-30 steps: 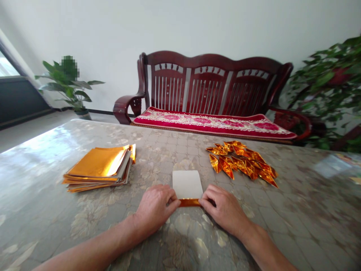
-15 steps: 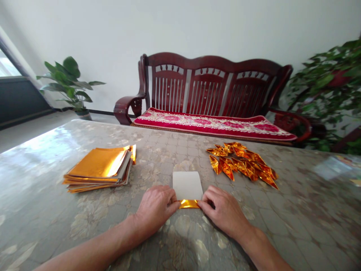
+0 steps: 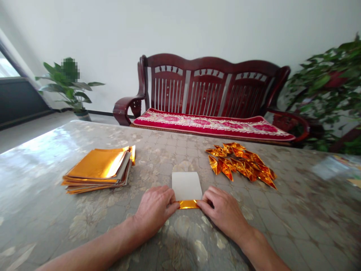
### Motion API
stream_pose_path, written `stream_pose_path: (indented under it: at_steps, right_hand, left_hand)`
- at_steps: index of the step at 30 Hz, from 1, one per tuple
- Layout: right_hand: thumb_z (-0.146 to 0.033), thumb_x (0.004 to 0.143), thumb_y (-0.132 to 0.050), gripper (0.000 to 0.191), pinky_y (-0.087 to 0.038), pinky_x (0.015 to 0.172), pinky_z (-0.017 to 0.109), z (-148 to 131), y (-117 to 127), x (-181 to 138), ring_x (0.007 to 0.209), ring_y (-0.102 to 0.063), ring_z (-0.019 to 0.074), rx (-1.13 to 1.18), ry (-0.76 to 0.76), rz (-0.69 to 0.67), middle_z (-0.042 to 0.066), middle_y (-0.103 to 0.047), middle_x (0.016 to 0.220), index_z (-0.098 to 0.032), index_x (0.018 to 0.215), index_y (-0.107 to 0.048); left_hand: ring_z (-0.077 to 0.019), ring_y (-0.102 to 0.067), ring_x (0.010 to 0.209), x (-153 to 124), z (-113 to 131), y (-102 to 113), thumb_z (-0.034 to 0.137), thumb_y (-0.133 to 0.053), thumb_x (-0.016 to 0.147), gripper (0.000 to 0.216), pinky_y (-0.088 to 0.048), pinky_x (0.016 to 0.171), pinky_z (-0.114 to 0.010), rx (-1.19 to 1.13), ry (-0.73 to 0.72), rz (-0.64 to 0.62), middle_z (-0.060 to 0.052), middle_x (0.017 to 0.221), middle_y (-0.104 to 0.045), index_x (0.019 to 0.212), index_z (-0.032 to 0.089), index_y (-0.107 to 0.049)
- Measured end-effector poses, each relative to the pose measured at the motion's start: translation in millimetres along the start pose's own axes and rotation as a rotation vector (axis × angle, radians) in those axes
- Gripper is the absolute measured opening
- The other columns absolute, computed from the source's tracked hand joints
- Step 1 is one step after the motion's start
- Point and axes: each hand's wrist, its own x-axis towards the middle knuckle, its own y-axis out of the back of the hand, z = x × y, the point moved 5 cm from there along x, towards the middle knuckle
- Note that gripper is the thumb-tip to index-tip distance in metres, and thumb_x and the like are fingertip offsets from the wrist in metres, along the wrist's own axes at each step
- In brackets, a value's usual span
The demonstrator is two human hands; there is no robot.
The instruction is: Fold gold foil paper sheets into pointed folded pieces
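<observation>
A sheet of gold foil paper (image 3: 186,185) lies on the table with its pale side up. Its near edge is folded over into a narrow shiny gold strip. My left hand (image 3: 157,203) pinches the left end of that strip between thumb and fingers. At the strip's right end, my right hand (image 3: 221,207) grips in the same way. Left of my hands rests a stack of gold foil sheets (image 3: 97,162), slightly uneven at the edges. To the right lies a pile of folded gold foil pieces (image 3: 245,165) with pointed ends.
The table (image 3: 158,146) has a patterned, glossy cover. Some clear plastic packaging (image 3: 328,166) lies at its right side. Beyond the far edge stands a dark red wooden bench (image 3: 207,86) with a red floral cushion (image 3: 211,122). Potted plants flank it, one leafy plant (image 3: 70,88) at left.
Both hands hold the folded strip in nearly the same position. The whole view has shifted very slightly; nothing else has visibly moved.
</observation>
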Motion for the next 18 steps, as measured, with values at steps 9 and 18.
stream_pose_path:
  at_steps: [9, 18]
  right_hand:
    - [-0.032, 0.093, -0.059, 0.027, -0.033, 0.064, 0.029, -2.6, 0.5, 0.0, 0.071, -0.055, 0.0156, -0.018, -0.002, -0.004, 0.000, -0.058, 0.075, -0.022, 0.068, -0.054]
    - [-0.031, 0.094, -0.057, 0.025, -0.033, 0.065, 0.029, -3.3, -1.1, -0.4, 0.072, -0.054, 0.0160, -0.044, 0.023, -0.018, 0.000, -0.058, 0.076, -0.022, 0.071, -0.053]
  left_hand:
    - [-0.0177, -0.060, 0.076, 1.3, -0.9, -1.1, 0.038, -0.055, 0.093, 0.025, -0.034, 0.065, -0.027, 0.019, -0.003, 0.017, -0.001, 0.080, -0.065, 0.076, 0.021, -0.059]
    - [-0.0192, -0.062, 0.076, 2.8, -2.5, -3.2, 0.042, -0.052, 0.096, 0.030, -0.034, 0.064, -0.028, 0.097, 0.005, 0.014, -0.002, 0.081, -0.067, 0.076, 0.021, -0.060]
